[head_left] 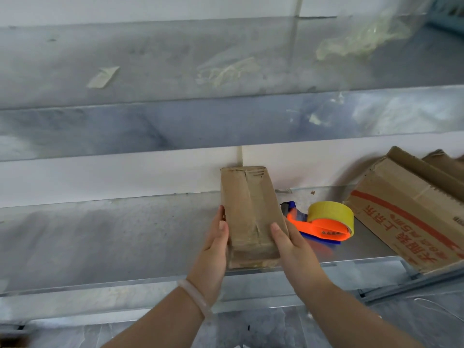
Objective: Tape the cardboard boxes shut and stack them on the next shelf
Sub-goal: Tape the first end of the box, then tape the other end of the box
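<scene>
Head view, one item: small cardboard box, clasped at its near end between left grip and right grip, thumbs on its top face, probably to steady it on the shelf for taping. Long axis and top seam point away from the grips, toward the wall. Tape dispenser just right of the right grip; larger printed box beyond it.

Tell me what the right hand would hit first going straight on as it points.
The box it grips; pushed further, box and right hand would likely reach the wall behind. The tape dispenser lies to its right, seemingly clear.
</scene>
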